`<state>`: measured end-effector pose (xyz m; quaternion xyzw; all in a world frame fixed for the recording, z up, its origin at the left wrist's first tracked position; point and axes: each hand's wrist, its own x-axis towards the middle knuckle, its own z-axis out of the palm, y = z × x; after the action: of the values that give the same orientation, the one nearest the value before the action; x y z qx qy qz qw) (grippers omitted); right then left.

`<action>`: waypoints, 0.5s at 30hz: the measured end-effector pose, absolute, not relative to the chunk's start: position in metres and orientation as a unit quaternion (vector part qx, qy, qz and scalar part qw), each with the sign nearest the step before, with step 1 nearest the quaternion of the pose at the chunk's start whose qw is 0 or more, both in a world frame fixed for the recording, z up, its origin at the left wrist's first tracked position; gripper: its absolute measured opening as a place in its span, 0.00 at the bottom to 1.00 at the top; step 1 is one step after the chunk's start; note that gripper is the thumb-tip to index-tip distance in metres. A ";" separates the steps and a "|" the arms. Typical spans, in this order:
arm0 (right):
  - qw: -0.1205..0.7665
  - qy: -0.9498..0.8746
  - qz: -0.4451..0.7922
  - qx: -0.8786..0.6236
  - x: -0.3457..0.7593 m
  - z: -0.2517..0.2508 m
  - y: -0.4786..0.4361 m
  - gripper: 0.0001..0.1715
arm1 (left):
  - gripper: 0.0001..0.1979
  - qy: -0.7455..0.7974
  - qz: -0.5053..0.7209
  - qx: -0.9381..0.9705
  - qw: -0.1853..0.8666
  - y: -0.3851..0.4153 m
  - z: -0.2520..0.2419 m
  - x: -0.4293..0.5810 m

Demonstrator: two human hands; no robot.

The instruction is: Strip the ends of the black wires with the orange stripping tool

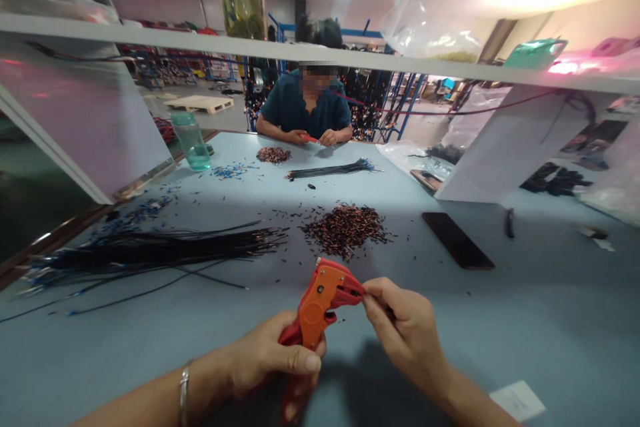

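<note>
My left hand (270, 355) is wrapped around the handles of an orange and red wire stripper (314, 313), its jaws pointing right. At those jaws, the thumb and fingertips of my right hand (409, 325) are pinched together; whatever they grip is too small or hidden to make out. Beyond the tool lies a heap of short black and copper-coloured bits (347, 230). A bundle of black wires (165, 247) with blue ends stretches across the table to the left.
Across the table (550, 320) a person (305, 110) holds a red tool near another wire bundle (330, 169) and a second heap (273, 155). A dark phone (457, 240) lies right. A bottle (191, 141) stands far left. A shelf (200, 41) spans overhead.
</note>
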<state>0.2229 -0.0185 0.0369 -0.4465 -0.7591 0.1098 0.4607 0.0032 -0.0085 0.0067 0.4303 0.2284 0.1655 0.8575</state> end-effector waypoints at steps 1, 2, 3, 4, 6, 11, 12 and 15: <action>0.462 -0.758 0.106 -0.448 0.223 0.036 -0.019 0.10 | 0.19 0.228 0.169 0.430 0.857 -0.009 0.006 0.004; 0.461 -0.758 0.104 -0.450 0.223 0.036 -0.019 0.10 | 0.19 0.227 0.174 0.429 0.857 -0.010 0.006 0.005; 0.460 -0.758 0.102 -0.451 0.223 0.035 -0.019 0.10 | 0.19 0.226 0.179 0.426 0.857 -0.011 0.006 0.005; 0.459 -0.758 0.101 -0.452 0.222 0.035 -0.019 0.10 | 0.19 0.226 0.183 0.423 0.858 -0.011 0.007 0.006; 0.457 -0.758 0.098 -0.455 0.222 0.034 -0.020 0.10 | 0.19 0.226 0.186 0.416 0.861 -0.013 0.008 0.007; 0.460 -0.757 0.104 -0.452 0.222 0.032 -0.020 0.10 | 0.19 0.240 0.190 0.412 0.858 -0.013 0.009 0.005; 0.459 -0.757 0.109 -0.452 0.222 0.031 -0.019 0.11 | 0.19 0.249 0.193 0.409 0.857 -0.013 0.008 0.005; 0.457 -0.753 0.127 -0.456 0.222 0.030 -0.017 0.11 | 0.18 0.254 0.202 0.399 0.857 -0.011 0.005 0.005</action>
<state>0.2215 -0.0172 0.0302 -0.4562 -0.7526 0.1270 0.4574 0.0054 -0.0115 0.0050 0.3994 0.2544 0.2023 0.8572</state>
